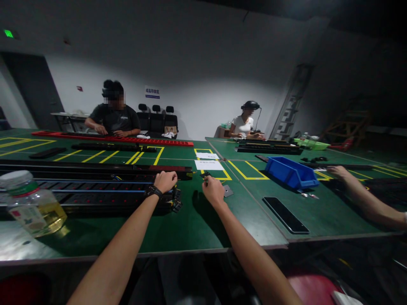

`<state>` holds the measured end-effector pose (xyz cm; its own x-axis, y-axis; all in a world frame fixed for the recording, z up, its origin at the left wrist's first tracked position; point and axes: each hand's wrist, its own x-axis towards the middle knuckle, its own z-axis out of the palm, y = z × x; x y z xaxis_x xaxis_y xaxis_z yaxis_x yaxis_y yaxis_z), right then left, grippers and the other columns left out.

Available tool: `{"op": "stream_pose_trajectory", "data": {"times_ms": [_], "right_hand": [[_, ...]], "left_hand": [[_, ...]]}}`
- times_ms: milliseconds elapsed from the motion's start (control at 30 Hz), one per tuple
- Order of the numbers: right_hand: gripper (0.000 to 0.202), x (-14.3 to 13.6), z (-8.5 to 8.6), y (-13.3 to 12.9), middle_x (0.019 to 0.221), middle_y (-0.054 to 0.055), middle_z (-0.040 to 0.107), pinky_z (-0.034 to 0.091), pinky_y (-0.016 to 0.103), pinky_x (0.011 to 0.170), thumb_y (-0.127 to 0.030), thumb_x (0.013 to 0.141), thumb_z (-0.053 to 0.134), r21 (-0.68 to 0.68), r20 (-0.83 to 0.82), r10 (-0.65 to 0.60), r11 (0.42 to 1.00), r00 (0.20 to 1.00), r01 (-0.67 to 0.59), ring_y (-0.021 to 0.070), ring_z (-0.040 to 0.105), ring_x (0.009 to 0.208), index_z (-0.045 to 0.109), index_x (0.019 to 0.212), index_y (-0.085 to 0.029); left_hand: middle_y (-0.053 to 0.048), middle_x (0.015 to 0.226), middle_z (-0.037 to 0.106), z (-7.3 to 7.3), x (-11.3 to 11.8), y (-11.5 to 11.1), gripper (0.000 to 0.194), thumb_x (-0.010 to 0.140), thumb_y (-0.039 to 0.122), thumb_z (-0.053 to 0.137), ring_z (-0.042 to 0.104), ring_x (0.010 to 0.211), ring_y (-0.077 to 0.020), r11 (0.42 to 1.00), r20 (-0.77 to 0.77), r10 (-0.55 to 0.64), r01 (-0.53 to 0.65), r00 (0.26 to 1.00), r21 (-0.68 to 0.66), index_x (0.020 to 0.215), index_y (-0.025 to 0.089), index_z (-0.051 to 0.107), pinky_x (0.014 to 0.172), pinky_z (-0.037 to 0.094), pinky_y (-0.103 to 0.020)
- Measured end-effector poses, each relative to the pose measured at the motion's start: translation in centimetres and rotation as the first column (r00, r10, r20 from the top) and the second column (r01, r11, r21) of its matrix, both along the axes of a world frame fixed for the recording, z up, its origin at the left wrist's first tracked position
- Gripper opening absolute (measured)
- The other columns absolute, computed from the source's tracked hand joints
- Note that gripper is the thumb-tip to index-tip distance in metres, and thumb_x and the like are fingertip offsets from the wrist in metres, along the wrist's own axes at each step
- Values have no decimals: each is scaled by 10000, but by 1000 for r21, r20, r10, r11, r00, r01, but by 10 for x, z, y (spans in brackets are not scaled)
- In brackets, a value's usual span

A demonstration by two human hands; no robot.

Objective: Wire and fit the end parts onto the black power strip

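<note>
My left hand (165,182), with a black band on its wrist, is over the right end of a long black bar (104,197) with a blue strip and rows of red marks. Its fingers are curled together; anything between them is too small to make out. My right hand (213,190) is above the green table, its fingers closed on a small black part (206,174). Just beside that hand lies a small grey square plate (227,191). Small black connectors (177,200) with yellow bits stick out at the bar's end.
At left stands a bottle of yellow liquid (34,207). A phone (285,214) and a blue bin (291,173) are at right, near a co-worker's arm (365,197). White paper sheets (209,164) lie ahead. Two people work across the table (203,233), one behind a red rail (152,140).
</note>
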<state>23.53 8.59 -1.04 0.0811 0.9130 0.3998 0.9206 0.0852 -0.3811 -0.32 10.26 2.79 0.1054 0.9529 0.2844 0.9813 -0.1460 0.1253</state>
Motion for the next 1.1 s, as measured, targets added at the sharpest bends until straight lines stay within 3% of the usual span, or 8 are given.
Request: {"op": "stream_pose_trajectory", "data": {"times_ms": [133,333,400,567,633,767,967,1100], "right_hand": [[350,20,2,2,1247,201,661,456,430,897,-286,929,591,-19,110,-181,983,977,184,352,582,1195,696,1247,-185],[373,26,-6,4,1300,244,631,424,541,957,-283,928,582,-162,141,-203,961,969,225,407,575,1223,706,1259,-162],[381,24,-9,6,1303,231,636,444,504,946,-268,933,572,-178,143,-120,973,982,144,393,578,1228,697,1282,-176],[357,10,-14,9,1278,142,672,452,335,990,-234,926,609,-55,41,245,969,969,-243,263,607,1192,691,1270,-184],[316,4,-14,9,1252,126,683,452,307,990,-241,941,601,9,1,285,958,958,-285,239,621,1156,700,1235,-181],[255,-2,-11,5,1178,109,702,468,304,948,-271,963,586,17,13,207,978,978,-207,240,642,1125,717,1170,-200],[301,-2,-1,-4,1078,108,754,517,348,835,-429,1026,502,-221,67,9,975,998,6,272,727,1006,698,1154,-240],[371,-3,1,-6,1086,135,765,530,395,837,-491,1039,458,-272,84,19,962,996,4,307,740,1006,700,1148,-231]], "left_hand": [[-80,1102,781,-1,0,1,301,951,350,493,676,1081,-286,1000,-4,-8,8,1000,7,1038,289,774,929,472,-375],[-64,1081,789,-1,0,0,288,957,323,494,681,1061,-272,1000,4,-17,17,1000,1,1023,276,770,926,470,-361],[-51,1052,797,0,0,-1,287,961,319,493,687,1048,-267,1000,12,-18,18,1000,-2,1015,281,773,927,470,-357],[-48,1078,803,-1,-1,-1,294,962,322,496,688,1066,-268,1000,18,-26,26,999,5,999,286,786,937,472,-355],[-49,1082,805,-1,-1,0,297,962,326,498,690,1068,-264,1000,17,-28,28,999,10,1002,285,789,933,474,-346],[-50,1067,810,-3,-2,2,304,962,328,497,699,1052,-270,999,14,-29,29,999,17,989,277,795,900,480,-343],[-52,1060,812,-4,-3,4,306,960,336,504,704,1039,-277,999,9,-28,28,1000,23,997,272,801,879,477,-349],[-53,1061,811,-5,-3,4,308,959,337,504,700,1045,-275,999,7,-26,26,1000,31,998,275,803,898,474,-358]]}}
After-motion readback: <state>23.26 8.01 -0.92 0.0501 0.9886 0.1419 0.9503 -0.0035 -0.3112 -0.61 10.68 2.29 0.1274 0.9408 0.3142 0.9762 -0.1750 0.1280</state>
